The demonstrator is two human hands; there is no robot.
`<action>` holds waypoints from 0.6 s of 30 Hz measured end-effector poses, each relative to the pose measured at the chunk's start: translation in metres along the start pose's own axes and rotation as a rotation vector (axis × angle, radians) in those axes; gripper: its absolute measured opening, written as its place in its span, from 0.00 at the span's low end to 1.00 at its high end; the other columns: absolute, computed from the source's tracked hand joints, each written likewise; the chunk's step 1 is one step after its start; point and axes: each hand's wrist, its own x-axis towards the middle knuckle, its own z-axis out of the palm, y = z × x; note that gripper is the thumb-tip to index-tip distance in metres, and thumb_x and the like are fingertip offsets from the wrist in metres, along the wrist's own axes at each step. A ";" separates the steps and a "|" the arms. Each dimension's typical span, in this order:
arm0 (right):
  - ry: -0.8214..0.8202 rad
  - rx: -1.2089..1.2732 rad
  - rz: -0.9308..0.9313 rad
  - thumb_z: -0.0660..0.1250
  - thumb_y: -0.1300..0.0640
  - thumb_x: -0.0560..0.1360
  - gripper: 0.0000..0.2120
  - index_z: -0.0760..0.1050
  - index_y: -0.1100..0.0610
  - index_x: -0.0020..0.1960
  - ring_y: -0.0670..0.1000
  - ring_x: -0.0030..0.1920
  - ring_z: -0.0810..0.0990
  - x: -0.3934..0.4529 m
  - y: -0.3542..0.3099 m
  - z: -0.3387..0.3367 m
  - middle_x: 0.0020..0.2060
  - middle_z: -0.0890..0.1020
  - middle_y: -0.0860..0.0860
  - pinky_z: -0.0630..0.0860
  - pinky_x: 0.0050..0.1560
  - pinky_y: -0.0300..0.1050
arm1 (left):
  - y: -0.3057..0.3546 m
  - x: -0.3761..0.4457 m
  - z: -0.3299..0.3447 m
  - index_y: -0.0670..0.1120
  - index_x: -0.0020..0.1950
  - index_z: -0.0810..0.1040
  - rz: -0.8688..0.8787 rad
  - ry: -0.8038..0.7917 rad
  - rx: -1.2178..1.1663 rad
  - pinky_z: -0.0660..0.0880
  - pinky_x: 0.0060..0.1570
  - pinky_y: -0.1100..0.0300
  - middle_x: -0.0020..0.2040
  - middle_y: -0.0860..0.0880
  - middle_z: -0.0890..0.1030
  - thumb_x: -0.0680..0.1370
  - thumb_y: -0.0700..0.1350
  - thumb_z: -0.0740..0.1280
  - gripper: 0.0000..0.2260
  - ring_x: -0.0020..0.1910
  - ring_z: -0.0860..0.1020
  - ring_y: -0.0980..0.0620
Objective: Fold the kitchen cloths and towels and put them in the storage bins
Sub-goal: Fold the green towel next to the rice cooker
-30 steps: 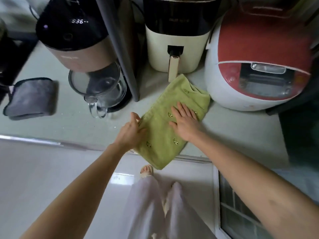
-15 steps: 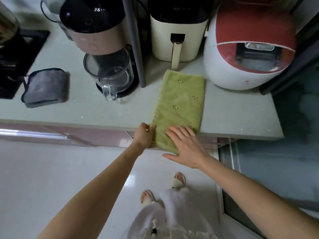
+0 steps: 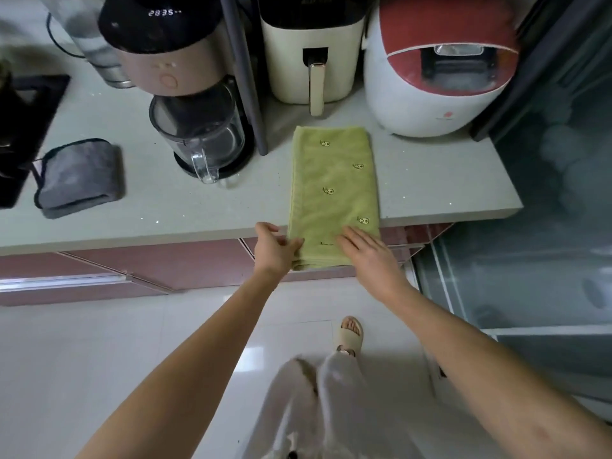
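Nearest the camera, pale trouser legs (image 3: 318, 399) and one foot in a beige slipper (image 3: 350, 336) stand on the glossy white floor (image 3: 99, 359), with both bare forearms reaching forward over it.

At the counter (image 3: 198, 207) edge, the left hand (image 3: 275, 248) takes the near left corner of the green towel (image 3: 332, 193) — its thumb lies on top of the cloth and the fingers curl at the edge, so its grip is closed on the towel. The right hand (image 3: 367, 251) lies flat on the towel's near right part, fingers straight and together, its grip open and pressing down.

The towel is folded into a long narrow strip that runs away from the person; its near end hangs a little over the counter front, above the pink cabinet doors (image 3: 165, 270). Small avocado prints dot its top face.

Farther left on the counter lies a folded grey cloth (image 3: 77, 177), well apart from the towel. Behind stand a blender with a clear jug (image 3: 198, 140), a cream air fryer (image 3: 311, 58) just beyond the towel's far end, and a red-and-white rice cooker (image 3: 437, 71) at the right.
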 end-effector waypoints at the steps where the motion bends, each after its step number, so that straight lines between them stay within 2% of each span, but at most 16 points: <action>1: -0.044 -0.032 -0.042 0.60 0.75 0.62 0.28 0.76 0.62 0.61 0.62 0.61 0.77 -0.004 0.004 0.000 0.61 0.77 0.62 0.73 0.60 0.60 | -0.003 -0.003 -0.003 0.45 0.58 0.62 0.092 -0.012 0.091 0.77 0.42 0.51 0.45 0.45 0.75 0.74 0.37 0.71 0.20 0.39 0.74 0.47; 2: -0.087 -0.030 -0.076 0.63 0.78 0.61 0.33 0.74 0.62 0.65 0.63 0.64 0.74 -0.007 0.008 -0.001 0.64 0.74 0.64 0.68 0.64 0.60 | -0.007 -0.005 -0.006 0.45 0.64 0.63 0.207 -0.030 0.219 0.75 0.44 0.53 0.50 0.46 0.74 0.74 0.36 0.69 0.22 0.41 0.73 0.48; 4: -0.169 0.013 -0.105 0.59 0.79 0.67 0.35 0.65 0.61 0.72 0.60 0.73 0.64 -0.013 0.010 -0.012 0.72 0.64 0.61 0.56 0.73 0.51 | -0.012 -0.008 -0.013 0.48 0.71 0.65 0.478 -0.120 0.494 0.74 0.53 0.56 0.68 0.44 0.66 0.76 0.35 0.66 0.26 0.47 0.75 0.50; 5: -0.220 0.062 -0.104 0.56 0.78 0.70 0.35 0.61 0.59 0.74 0.57 0.75 0.59 -0.016 0.009 -0.018 0.75 0.59 0.59 0.52 0.74 0.45 | -0.012 -0.007 -0.016 0.50 0.71 0.69 0.625 -0.205 0.596 0.72 0.57 0.59 0.75 0.45 0.60 0.77 0.35 0.64 0.24 0.53 0.77 0.52; 6: -0.265 0.123 -0.087 0.53 0.78 0.71 0.35 0.59 0.57 0.75 0.54 0.76 0.57 -0.018 0.011 -0.025 0.76 0.58 0.56 0.51 0.74 0.42 | -0.012 -0.005 -0.018 0.49 0.69 0.73 0.757 -0.303 0.658 0.69 0.62 0.63 0.77 0.47 0.57 0.77 0.35 0.63 0.21 0.62 0.75 0.54; 7: -0.285 0.175 -0.063 0.52 0.78 0.71 0.35 0.59 0.56 0.75 0.53 0.75 0.57 -0.019 0.013 -0.031 0.76 0.58 0.54 0.52 0.73 0.41 | -0.009 -0.005 -0.021 0.47 0.68 0.75 0.824 -0.407 0.700 0.64 0.65 0.68 0.77 0.48 0.58 0.78 0.35 0.63 0.19 0.67 0.70 0.55; 9: -0.287 0.270 -0.012 0.52 0.77 0.71 0.36 0.60 0.53 0.75 0.52 0.74 0.61 -0.019 0.019 -0.041 0.75 0.61 0.51 0.58 0.74 0.43 | -0.002 -0.007 -0.030 0.44 0.70 0.72 0.778 -0.563 0.799 0.56 0.65 0.74 0.75 0.50 0.62 0.77 0.36 0.62 0.21 0.72 0.66 0.53; 11: -0.311 0.325 0.002 0.53 0.74 0.73 0.33 0.61 0.52 0.74 0.55 0.71 0.67 -0.019 0.025 -0.051 0.73 0.65 0.52 0.64 0.71 0.49 | 0.000 -0.005 -0.039 0.44 0.75 0.64 0.698 -0.664 0.926 0.53 0.65 0.75 0.76 0.50 0.61 0.74 0.37 0.64 0.29 0.74 0.63 0.53; 13: -0.294 0.353 0.015 0.57 0.70 0.75 0.27 0.66 0.54 0.72 0.56 0.65 0.74 -0.016 0.029 -0.059 0.68 0.73 0.56 0.70 0.66 0.49 | 0.001 0.000 -0.044 0.44 0.77 0.57 0.728 -0.720 1.094 0.55 0.69 0.70 0.77 0.50 0.58 0.71 0.39 0.66 0.36 0.74 0.60 0.52; 15: -0.213 0.401 0.054 0.63 0.65 0.76 0.20 0.72 0.56 0.67 0.56 0.58 0.79 -0.012 0.031 -0.065 0.60 0.80 0.57 0.74 0.60 0.47 | 0.000 0.002 -0.042 0.46 0.77 0.59 0.826 -0.663 1.206 0.64 0.69 0.62 0.76 0.50 0.62 0.71 0.43 0.70 0.36 0.72 0.64 0.51; 16: -0.177 0.432 0.082 0.65 0.62 0.76 0.17 0.75 0.56 0.64 0.55 0.55 0.81 -0.009 0.031 -0.067 0.56 0.82 0.56 0.76 0.57 0.47 | 0.000 0.004 -0.039 0.46 0.74 0.64 0.882 -0.582 1.164 0.70 0.65 0.58 0.72 0.49 0.69 0.71 0.43 0.70 0.32 0.68 0.70 0.50; 18: -0.140 0.531 0.148 0.67 0.58 0.75 0.10 0.80 0.56 0.55 0.52 0.47 0.82 -0.005 0.032 -0.069 0.47 0.85 0.52 0.77 0.51 0.51 | 0.009 0.004 -0.034 0.49 0.63 0.77 0.946 -0.404 0.983 0.77 0.51 0.55 0.56 0.49 0.81 0.71 0.41 0.69 0.20 0.55 0.79 0.47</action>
